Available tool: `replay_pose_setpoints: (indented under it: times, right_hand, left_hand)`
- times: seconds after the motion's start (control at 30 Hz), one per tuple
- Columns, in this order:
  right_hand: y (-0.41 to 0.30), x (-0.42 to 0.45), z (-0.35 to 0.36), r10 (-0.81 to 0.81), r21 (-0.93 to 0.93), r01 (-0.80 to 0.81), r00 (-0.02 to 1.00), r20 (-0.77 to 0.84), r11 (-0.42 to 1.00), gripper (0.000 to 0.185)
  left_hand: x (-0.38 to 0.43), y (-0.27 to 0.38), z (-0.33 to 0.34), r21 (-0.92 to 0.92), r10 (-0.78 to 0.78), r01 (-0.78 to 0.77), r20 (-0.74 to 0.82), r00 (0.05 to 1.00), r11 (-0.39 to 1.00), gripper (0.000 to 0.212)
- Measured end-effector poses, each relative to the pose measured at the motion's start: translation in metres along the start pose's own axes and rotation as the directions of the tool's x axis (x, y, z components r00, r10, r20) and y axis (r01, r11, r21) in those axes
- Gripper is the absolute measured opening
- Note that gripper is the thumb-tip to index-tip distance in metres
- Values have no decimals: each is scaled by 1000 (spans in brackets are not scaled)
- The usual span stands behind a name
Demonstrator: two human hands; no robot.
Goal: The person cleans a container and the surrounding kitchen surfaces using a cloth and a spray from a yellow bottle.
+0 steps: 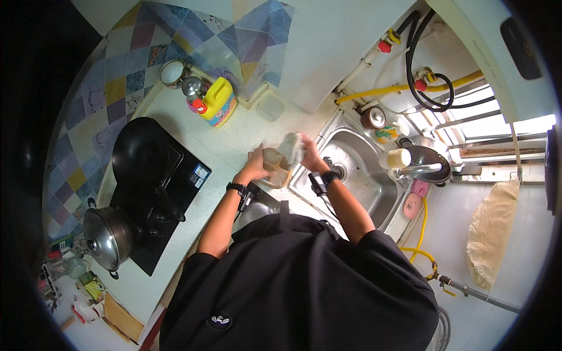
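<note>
Over the counter, my left hand (253,166) grips a tan, translucent divided container (278,179) by its left side. Several compartments show inside it; their contents, if any, are too blurred to tell. My right hand (310,154) holds a whitish object (290,147) against the container's upper right. Motion blur hides whether that is a cloth, a lid or an insert. Both hands are just left of the stainless steel sink (366,175).
A black cooktop (153,184) carries a black wok and a lidded pot (107,239) at left. A yellow detergent jug (218,103) stands at the back. Bottles and a dark pan (426,163) line the sink's right side. A beige cloth (491,232) hangs at right.
</note>
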State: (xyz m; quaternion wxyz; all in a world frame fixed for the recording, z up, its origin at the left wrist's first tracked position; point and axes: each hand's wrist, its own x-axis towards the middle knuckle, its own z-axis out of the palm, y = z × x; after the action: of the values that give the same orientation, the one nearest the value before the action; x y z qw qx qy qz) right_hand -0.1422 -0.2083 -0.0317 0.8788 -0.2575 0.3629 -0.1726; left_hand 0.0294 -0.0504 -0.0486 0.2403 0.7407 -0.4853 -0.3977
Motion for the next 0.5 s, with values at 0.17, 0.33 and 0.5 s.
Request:
replay_pose_setpoints:
  times: [0.17,0.33,0.5]
  right_hand:
    - [-2,-62,-48,-65,321,90,994,-90,943,32]
    - [13,-121,-66,-111,466,158,986,-126,871,32]
    - [57,-144,-107,-146,597,245,967,-211,763,35]
  left_hand:
    - [11,-31,-5,-333,15,-4,33,999,943,71]
    - [9,-63,-28,-60,12,-8,57,998,998,35]
    - [-16,-68,-39,139,-19,-10,205,979,990,44]
